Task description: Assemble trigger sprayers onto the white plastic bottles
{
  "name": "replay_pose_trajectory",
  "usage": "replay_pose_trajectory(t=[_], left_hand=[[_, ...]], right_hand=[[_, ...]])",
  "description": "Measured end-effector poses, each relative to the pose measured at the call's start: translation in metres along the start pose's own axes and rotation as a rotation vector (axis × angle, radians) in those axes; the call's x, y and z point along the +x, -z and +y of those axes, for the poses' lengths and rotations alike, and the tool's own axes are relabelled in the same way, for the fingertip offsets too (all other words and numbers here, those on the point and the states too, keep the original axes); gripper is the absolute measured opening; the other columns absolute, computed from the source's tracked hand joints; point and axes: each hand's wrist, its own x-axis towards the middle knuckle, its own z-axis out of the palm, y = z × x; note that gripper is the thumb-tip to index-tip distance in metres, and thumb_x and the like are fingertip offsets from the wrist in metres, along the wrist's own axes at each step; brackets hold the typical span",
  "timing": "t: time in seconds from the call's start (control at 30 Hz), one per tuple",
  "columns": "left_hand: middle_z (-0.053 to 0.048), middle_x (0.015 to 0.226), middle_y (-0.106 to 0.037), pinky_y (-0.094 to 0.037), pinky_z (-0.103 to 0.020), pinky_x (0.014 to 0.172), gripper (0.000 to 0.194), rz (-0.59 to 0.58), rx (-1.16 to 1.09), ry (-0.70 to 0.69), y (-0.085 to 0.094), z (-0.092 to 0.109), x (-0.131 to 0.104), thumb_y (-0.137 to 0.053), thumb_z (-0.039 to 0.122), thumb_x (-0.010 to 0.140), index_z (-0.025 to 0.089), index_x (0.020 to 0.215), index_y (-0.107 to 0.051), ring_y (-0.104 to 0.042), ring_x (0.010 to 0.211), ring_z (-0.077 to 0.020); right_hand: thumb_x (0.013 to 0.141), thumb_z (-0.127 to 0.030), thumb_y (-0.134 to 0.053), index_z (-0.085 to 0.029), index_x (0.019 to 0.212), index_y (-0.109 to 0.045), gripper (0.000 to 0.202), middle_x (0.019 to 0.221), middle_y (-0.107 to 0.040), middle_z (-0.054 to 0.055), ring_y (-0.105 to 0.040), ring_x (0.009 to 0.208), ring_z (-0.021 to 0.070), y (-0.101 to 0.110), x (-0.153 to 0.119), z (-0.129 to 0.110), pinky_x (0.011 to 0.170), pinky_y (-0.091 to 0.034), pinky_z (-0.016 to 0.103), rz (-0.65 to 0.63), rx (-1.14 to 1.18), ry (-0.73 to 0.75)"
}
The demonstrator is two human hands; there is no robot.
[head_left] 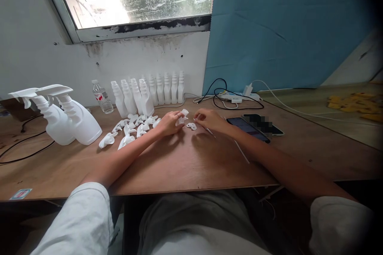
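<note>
in the middle, the left hand pinched a white part; the right hand curled, its hold unclear; the table edge ran below.

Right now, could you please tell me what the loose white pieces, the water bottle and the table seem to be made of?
Loose white pieces: probably moulded plastic, smooth with a slight sheen, given their even white and rounded shapes.
Water bottle: likely clear plastic, glossy, since it looks see-through.
Table: apparently wood or plywood, low sheen, from its brown, faintly mottled top.
</note>
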Motion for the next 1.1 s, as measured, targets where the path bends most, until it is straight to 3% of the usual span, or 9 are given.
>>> replay_pose_trajectory(t=[0.07,0.13,0.27,0.37,0.47,0.73,0.87,0.97,1.1], left_hand=[[-0.011,0.122,-0.06,-0.045,-0.038,0.098,0.032,0.044,-0.188,-0.041,0.009,0.009,-0.006,-0.063,0.03,0.083,0.016,0.111,-0.057,-0.057,0.112,-0.025],[-0.01,0.119,-0.061,-0.049,-0.034,0.093,0.031,0.014,-0.405,-0.07,0.016,0.023,-0.02,-0.062,0.029,0.083,0.016,0.111,-0.055,-0.06,0.105,-0.0206],[-0.012,0.12,-0.058,-0.051,-0.028,0.089,0.032,-0.159,-0.687,-0.084,0.021,0.049,-0.06,-0.058,0.018,0.082,0.015,0.113,-0.051,-0.06,0.103,-0.0172],[-0.009,0.112,-0.061,-0.05,-0.025,0.082,0.027,-0.226,-0.619,-0.018,0.022,0.053,-0.081,-0.055,0.009,0.077,0.016,0.104,-0.053,-0.061,0.096,-0.0154],[-0.005,0.102,-0.063,-0.048,-0.024,0.079,0.02,-0.231,-0.544,-0.015,0.024,0.047,-0.085,-0.054,0.008,0.074,0.016,0.093,-0.054,-0.059,0.089,-0.0145],[-0.001,0.092,-0.06,-0.045,-0.023,0.073,0.02,-0.289,-0.451,-0.017,0.029,0.043,-0.08,-0.053,0.01,0.072,0.018,0.091,-0.053,-0.057,0.08,-0.0134],[-0.001,0.093,-0.059,-0.045,-0.024,0.073,0.018,-0.267,-0.461,0.019,0.029,0.044,-0.082,-0.054,0.02,0.079,0.018,0.097,-0.05,-0.057,0.081,-0.0134],[-0.001,0.096,-0.059,-0.045,-0.024,0.074,0.02,-0.252,-0.464,0.029,0.029,0.044,-0.082,-0.055,0.024,0.081,0.019,0.099,-0.046,-0.057,0.082,-0.0136],[-0.002,0.097,-0.059,-0.047,-0.025,0.077,0.026,-0.243,-0.457,0.005,0.028,0.043,-0.082,-0.055,0.021,0.08,0.02,0.104,-0.045,-0.06,0.086,-0.0144]], right_hand=[[0.078,-0.032,-0.064,-0.016,0.086,-0.063,0.018,0.084,-0.064,0.004,-0.06,0.074,0.0158,0.005,0.0,-0.008,0.071,-0.049,0.029,0.099,0.203,0.071],[0.077,-0.035,-0.066,-0.016,0.088,-0.062,0.022,0.089,-0.063,0.005,-0.06,0.079,0.016,0.008,-0.004,-0.019,0.077,-0.051,0.031,0.143,0.359,0.128],[0.08,-0.035,-0.067,-0.017,0.087,-0.062,0.019,0.093,-0.062,0.005,-0.06,0.086,0.0166,0.01,-0.02,-0.041,0.081,-0.05,0.031,0.042,0.442,0.217],[0.082,-0.031,-0.065,-0.017,0.086,-0.063,0.014,0.093,-0.064,0.006,-0.059,0.082,0.0152,0.009,-0.033,-0.053,0.076,-0.049,0.029,-0.104,0.38,0.264],[0.083,-0.028,-0.064,-0.017,0.088,-0.064,0.012,0.092,-0.064,0.005,-0.057,0.079,0.0141,0.007,-0.04,-0.059,0.074,-0.048,0.028,-0.171,0.334,0.291],[0.088,-0.032,-0.061,-0.016,0.088,-0.063,0.016,0.089,-0.064,0.008,-0.056,0.075,0.0136,-0.006,-0.04,-0.062,0.068,-0.047,0.027,-0.21,0.264,0.487],[0.089,-0.03,-0.062,-0.015,0.092,-0.066,0.015,0.095,-0.066,0.009,-0.06,0.084,0.0148,-0.013,-0.042,-0.062,0.077,-0.048,0.028,-0.213,0.266,0.541],[0.089,-0.029,-0.062,-0.016,0.09,-0.068,0.014,0.099,-0.067,0.008,-0.062,0.093,0.0156,-0.017,-0.043,-0.063,0.086,-0.048,0.029,-0.215,0.306,0.542],[0.089,-0.033,-0.063,-0.018,0.087,-0.068,0.016,0.096,-0.068,0.007,-0.063,0.091,0.0162,-0.022,-0.044,-0.062,0.085,-0.049,0.03,-0.181,0.337,0.509]])
